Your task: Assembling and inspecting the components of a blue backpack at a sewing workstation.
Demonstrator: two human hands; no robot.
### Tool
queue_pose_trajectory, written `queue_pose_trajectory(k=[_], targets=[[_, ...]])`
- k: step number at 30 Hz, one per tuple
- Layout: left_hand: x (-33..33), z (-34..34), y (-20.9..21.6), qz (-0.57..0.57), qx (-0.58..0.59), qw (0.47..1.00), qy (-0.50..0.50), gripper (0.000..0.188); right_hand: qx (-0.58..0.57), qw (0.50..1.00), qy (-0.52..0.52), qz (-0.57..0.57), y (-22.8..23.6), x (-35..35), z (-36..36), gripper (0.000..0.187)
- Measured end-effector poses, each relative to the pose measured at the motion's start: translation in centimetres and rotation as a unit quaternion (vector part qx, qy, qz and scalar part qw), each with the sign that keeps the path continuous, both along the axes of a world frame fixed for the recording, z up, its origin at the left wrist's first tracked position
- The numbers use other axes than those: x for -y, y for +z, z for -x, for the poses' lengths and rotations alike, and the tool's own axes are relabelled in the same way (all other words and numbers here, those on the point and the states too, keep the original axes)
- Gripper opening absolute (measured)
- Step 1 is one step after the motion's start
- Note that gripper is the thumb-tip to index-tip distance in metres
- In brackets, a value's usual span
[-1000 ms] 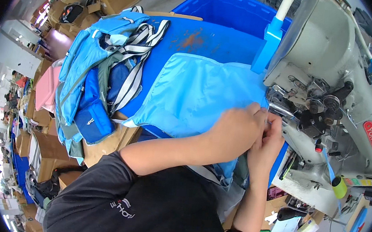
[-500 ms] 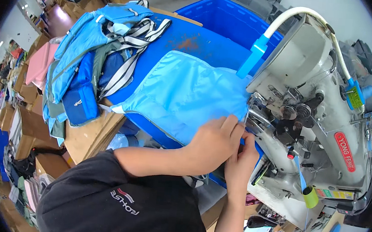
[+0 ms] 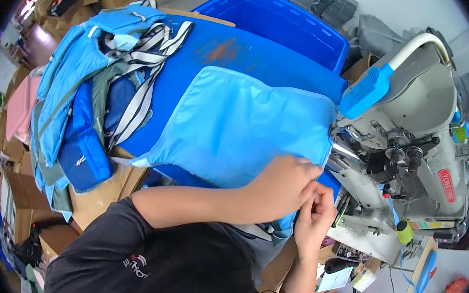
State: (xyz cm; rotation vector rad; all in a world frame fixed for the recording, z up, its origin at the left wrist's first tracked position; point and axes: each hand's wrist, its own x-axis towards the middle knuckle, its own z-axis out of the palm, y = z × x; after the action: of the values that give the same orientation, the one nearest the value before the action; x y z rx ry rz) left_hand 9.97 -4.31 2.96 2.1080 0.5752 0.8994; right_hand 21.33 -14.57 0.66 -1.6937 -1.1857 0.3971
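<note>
A light blue fabric piece [image 3: 242, 124] with bound edges lies spread over the blue work surface [image 3: 266, 53], its right edge beside the sewing machine [image 3: 404, 146]. My left hand [image 3: 281, 188] reaches across its lower right part, fingers closed on the edge near the machine. Just below, my right hand [image 3: 316, 214] pinches at the same edge, thumb and forefinger together; the cloth between the two hands is mostly hidden. A light blue strip [image 3: 395, 210] hangs from the machine through a yellow-green roll [image 3: 404, 232].
At the left lies a heap of light blue and navy bags [image 3: 75, 97] with striped straps [image 3: 140, 100]. A blue bin [image 3: 280, 18] stands behind the work surface. Cardboard boxes [image 3: 23, 205] line the left side. A lamp with a blue head [image 3: 367, 91] arches over the machine.
The view has shifted, and the fabric's right edge now shows apart from the machine's needle area. Both hands stay together at the edge, slightly lower and farther right.
</note>
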Motion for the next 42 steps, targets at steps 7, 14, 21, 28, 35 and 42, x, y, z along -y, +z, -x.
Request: queue_pose_trajectory(k=[7, 14, 21, 28, 35, 42], targets=[[-0.2, -0.2, 0.4, 0.0, 0.036, 0.999, 0.001, 0.025, -0.09, 0.995, 0.005, -0.036, -0.9, 0.0, 0.7, 0.012], [0.6, 0.1, -0.4, 0.067, 0.074, 0.994, 0.04, 0.026, -0.068, 0.997, 0.027, -0.034, -0.4, -0.2, 0.6, 0.01], [-1.1, -1.2, 0.9, -0.022, 0.039, 0.998, 0.044, 0.015, -0.107, 0.991, 0.043, -0.068, -0.3, -1.9, -0.1, 0.005], [-2.0, -2.6, 1.4, -0.076, 0.009, 0.992, 0.104, 0.01, -0.216, 0.969, 0.069, -0.103, 0.1, -4.5, -1.3, 0.009], [-2.3, -2.5, 1.1, -0.061, 0.011, 0.993, 0.103, 0.01, -0.204, 0.975, 0.09, -0.002, 0.3, -4.2, -2.2, 0.019], [-2.8, -2.6, 2.0, -0.04, -0.039, 0.992, 0.115, 0.008, -0.192, 0.977, 0.083, -0.046, 0.3, -4.8, -1.7, 0.026]])
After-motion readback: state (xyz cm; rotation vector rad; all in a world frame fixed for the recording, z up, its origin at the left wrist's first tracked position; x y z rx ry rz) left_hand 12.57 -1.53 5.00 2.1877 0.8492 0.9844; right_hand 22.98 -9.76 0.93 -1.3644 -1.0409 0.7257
